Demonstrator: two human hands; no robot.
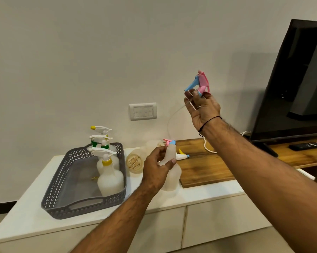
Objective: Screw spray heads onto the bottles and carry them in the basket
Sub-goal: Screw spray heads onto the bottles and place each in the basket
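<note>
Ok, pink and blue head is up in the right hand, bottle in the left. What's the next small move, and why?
Probably lower the spray head so its dip tube feeds into the open neck of the bottle held by the left hand; the right hand holds it high above.

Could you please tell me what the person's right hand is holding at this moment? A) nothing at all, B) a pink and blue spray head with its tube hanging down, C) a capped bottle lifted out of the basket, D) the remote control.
B: the right hand is raised and pinches the pink and blue spray head with its thin tube trailing down, while the left hand grips an uncapped bottle on the counter.
</note>
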